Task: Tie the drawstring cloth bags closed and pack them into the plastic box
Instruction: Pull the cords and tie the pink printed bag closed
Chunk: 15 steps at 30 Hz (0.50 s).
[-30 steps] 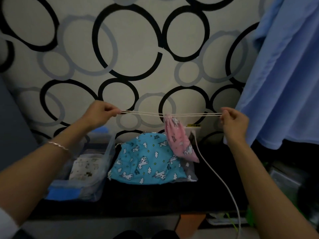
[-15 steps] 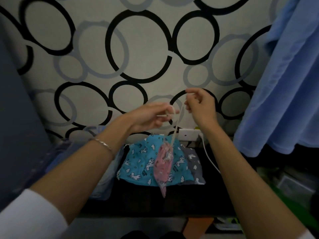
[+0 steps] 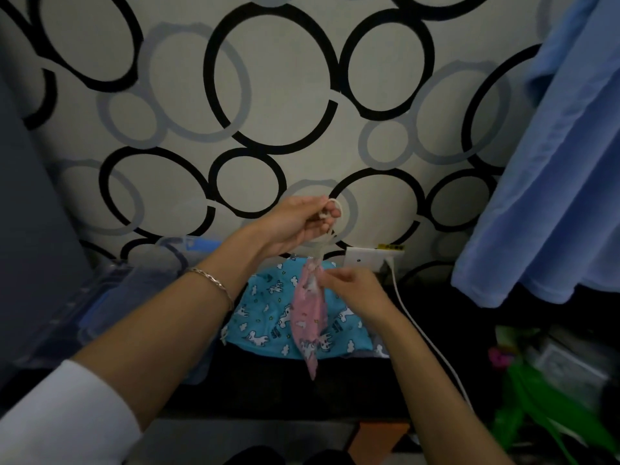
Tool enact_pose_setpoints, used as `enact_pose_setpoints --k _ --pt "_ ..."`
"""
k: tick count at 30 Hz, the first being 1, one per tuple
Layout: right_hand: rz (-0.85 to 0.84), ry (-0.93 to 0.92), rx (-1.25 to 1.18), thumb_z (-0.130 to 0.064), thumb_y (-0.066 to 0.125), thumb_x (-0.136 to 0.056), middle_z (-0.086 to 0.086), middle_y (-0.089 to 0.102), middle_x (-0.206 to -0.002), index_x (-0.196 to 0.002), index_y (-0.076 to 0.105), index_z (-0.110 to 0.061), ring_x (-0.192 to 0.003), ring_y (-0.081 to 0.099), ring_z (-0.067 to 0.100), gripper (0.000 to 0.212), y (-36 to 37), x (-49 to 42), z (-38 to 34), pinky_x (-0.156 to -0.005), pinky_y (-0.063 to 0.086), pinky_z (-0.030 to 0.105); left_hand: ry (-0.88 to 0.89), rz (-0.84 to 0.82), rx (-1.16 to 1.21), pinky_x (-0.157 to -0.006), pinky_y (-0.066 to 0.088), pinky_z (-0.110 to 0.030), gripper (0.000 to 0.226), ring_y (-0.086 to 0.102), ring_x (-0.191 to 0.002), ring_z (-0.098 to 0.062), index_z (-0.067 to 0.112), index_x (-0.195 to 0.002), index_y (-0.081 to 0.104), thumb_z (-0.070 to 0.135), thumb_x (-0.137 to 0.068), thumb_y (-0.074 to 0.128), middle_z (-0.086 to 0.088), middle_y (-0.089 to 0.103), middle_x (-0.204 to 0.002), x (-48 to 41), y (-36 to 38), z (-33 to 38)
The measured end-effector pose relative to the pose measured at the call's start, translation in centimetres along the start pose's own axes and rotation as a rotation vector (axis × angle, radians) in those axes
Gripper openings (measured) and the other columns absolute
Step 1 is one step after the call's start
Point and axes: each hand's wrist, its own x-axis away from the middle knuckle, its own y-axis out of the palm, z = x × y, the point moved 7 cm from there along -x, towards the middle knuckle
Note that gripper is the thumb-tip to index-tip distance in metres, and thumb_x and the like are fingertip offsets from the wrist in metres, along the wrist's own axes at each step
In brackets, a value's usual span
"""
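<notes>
Gripping the drawstring (image 3: 336, 205), left hand (image 3: 295, 224) dangles pink bag (image 3: 307, 322); right hand (image 3: 357, 292) seemingly pinches it.

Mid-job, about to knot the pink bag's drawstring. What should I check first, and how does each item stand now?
1. Grip: left hand holds the white drawstring loop up: ok.
2. Neck: right hand pinches the small pink printed cloth bag at its top: ok.
3. Clearance: pink bag hangs free over the blue unicorn-print cloth bag: ok.
4. Knot tied: cannot tell.
5. Room in the clear plastic box: cannot tell, blurred.
6. The white cable lies clear of the bag: ok.
</notes>
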Motion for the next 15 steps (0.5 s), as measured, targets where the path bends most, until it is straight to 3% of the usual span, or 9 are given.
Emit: enact_pose_setpoints --k 3,5,7,9,11,13,15 --pt "0.159 -0.100 -0.115 -0.022 0.071 -0.086 -0.003 0.074 -0.093 -0.103 0.074 -0.012 -0.089 0.069 0.011 0.020 -0.3 -0.6 -0.8 -0.075 0.053 0.014 -0.008 0.017 -0.014 -0.065 0.053 -0.014 0.024 0.058 -0.064 -0.004 0.009 -0.088 0.061 0.021 -0.101 0.044 -0.002 0.063 -0.078 -0.2 -0.6 -0.3" --pt "0.129 -0.135 -0.156 -0.027 0.073 -0.084 -0.001 0.075 -0.093 -0.102 0.074 -0.015 -0.089 0.070 0.012 0.022 0.2 -0.9 -1.4 -0.076 0.055 0.017 -0.004 0.026 0.003 -0.067 0.053 -0.015 0.024 0.059 -0.066 -0.004 0.011 -0.086 0.060 0.021 -0.101 0.045 -0.001 0.064 -0.081 -0.3 -1.0 -0.3" --pt "0.126 -0.176 -0.128 -0.024 0.072 -0.086 -0.004 0.074 -0.083 -0.087 0.075 -0.022 -0.079 0.069 0.008 0.004 0.6 -1.0 -1.9 -0.074 0.053 0.019 -0.004 0.028 0.003 -0.067 0.053 -0.014 0.024 0.058 -0.066 -0.004 0.012 -0.085 0.059 0.021 -0.101 0.045 -0.001 0.064 -0.082 -0.3 -1.2 -0.3" --pt "0.192 -0.212 -0.094 -0.017 0.067 -0.090 -0.006 0.071 -0.073 -0.077 0.073 -0.022 -0.067 0.063 0.001 0.015 0.5 -1.3 -2.0 -0.066 0.051 0.016 -0.013 0.026 0.004 -0.067 0.053 -0.015 0.023 0.058 -0.066 -0.004 0.010 -0.088 0.060 0.022 -0.101 0.045 -0.001 0.064 -0.080 -0.3 -1.4 -0.3" --pt "0.228 -0.195 -0.125 -0.014 0.062 -0.093 -0.004 0.071 -0.076 -0.082 0.073 -0.016 -0.067 0.064 0.000 0.015 0.3 -1.6 -1.7 -0.065 0.049 0.015 0.002 0.065 0.036 -0.066 0.053 -0.015 0.024 0.059 -0.068 -0.005 0.007 -0.091 0.061 0.022 -0.101 0.045 -0.002 0.067 -0.082 -0.1 -2.1 0.0" --pt "0.272 -0.181 -0.165 -0.016 0.060 -0.094 0.002 0.074 -0.083 -0.087 0.073 -0.013 -0.075 0.068 0.009 0.015 -0.1 -1.9 -1.4 -0.070 0.054 0.020 0.018 0.228 0.069 -0.068 0.053 -0.016 0.020 0.062 -0.074 -0.007 0.006 -0.095 0.063 0.021 -0.099 0.050 -0.009 0.069 -0.099 0.3 -4.0 0.0" --pt "0.311 -0.180 -0.190 -0.016 0.061 -0.094 0.003 0.073 -0.082 -0.084 0.071 -0.015 -0.075 0.067 0.011 0.015 -0.5 -2.0 -1.3 -0.071 0.054 0.021 -0.052 0.511 -0.020 -0.068 0.057 -0.021 0.019 0.064 -0.083 -0.015 0.006 -0.108 0.060 0.021 -0.098 0.052 -0.014 0.064 -0.111 1.4 -6.8 -1.5"
